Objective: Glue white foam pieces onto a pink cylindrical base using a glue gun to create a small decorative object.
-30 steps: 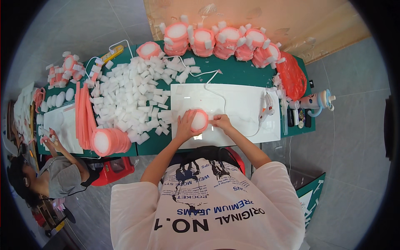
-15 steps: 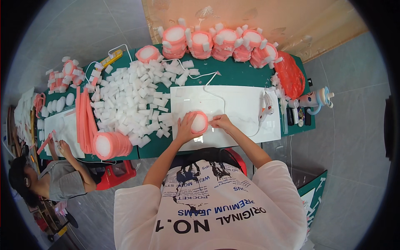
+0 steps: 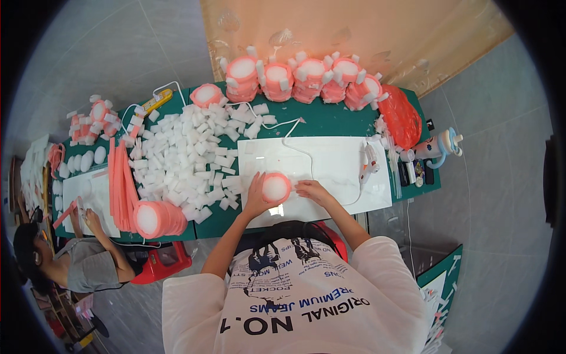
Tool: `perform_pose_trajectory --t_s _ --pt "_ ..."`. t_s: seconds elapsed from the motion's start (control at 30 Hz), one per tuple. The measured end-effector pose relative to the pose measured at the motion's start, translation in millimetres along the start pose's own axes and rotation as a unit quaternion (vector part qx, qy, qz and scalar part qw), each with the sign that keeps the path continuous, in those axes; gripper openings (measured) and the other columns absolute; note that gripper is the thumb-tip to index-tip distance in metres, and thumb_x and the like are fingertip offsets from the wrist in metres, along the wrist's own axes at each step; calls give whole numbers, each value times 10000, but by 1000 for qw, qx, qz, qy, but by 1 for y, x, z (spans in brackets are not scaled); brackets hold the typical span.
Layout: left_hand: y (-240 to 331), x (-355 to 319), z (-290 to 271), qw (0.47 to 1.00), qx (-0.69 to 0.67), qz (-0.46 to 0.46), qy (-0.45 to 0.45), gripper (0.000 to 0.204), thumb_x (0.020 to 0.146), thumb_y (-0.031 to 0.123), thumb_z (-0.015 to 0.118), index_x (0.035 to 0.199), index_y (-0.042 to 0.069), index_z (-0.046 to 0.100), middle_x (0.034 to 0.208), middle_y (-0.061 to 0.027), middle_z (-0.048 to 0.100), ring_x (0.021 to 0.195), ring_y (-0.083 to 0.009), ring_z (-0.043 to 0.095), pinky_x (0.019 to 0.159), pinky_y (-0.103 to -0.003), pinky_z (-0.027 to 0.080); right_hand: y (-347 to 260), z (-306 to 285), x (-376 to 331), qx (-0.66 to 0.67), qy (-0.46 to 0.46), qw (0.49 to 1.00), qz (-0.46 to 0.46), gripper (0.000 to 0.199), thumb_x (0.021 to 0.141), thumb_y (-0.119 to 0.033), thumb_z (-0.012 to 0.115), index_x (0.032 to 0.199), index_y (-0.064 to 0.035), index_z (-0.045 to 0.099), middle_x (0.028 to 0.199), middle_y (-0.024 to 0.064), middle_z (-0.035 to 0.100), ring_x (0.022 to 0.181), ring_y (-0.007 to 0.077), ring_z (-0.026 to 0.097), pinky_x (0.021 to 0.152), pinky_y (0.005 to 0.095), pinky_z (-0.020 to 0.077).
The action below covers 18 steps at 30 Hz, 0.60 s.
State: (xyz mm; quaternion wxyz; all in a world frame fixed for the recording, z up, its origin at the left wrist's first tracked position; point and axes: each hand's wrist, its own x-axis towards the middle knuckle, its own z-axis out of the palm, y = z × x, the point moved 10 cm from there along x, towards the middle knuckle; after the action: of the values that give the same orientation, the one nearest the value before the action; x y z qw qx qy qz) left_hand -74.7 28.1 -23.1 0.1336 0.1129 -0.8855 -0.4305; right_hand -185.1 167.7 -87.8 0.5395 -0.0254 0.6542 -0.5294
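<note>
A round white foam piece with a pink rim (image 3: 276,187) sits on the near part of the white board (image 3: 336,159). Against its left side my left hand (image 3: 257,197) curls, gripping the rim. Just right of the piece is my right hand (image 3: 313,192), its fingers stretched toward the rim with a small gap and nothing visible in them. A heap of small white foam blocks (image 3: 177,147) spreads left of the board. Toward the board's right end lies a white glue gun (image 3: 368,160) with a cord.
Stacked pink-rimmed rounds (image 3: 277,82) line the far edge, beside a red plastic bag (image 3: 402,118). A tumbler (image 3: 437,145) stands at the right end. Pink strips (image 3: 121,186) and a stack of rounds (image 3: 158,219) lie left, near a co-worker (image 3: 88,259) handling a pink strip.
The view has shifted, so the table sits lower in the picture. My right hand's fingers have come off the rim and straightened; my left hand stays on the round piece.
</note>
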Motion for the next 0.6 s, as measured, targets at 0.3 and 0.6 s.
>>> perform_pose_trajectory --t_s 0.3,0.6 --pt "-53 -61 -1 945 -76 -258 185 712 661 288 669 1193 -22 311 1089 -208 371 980 -320 381 850 -382 322 -13 -18 -16 -54 70 994 -66 341 826 -270 495 1108 -79 504 994 44 547 835 139 520 740 269 424" --pt "-44 -30 -3 912 -204 -300 193 658 660 195 671 1191 21 323 1047 -174 377 933 -268 421 777 -349 391 2 5 -11 58 36 997 -35 419 836 -203 485 1208 -47 370 919 69 531 774 114 522 776 262 439"
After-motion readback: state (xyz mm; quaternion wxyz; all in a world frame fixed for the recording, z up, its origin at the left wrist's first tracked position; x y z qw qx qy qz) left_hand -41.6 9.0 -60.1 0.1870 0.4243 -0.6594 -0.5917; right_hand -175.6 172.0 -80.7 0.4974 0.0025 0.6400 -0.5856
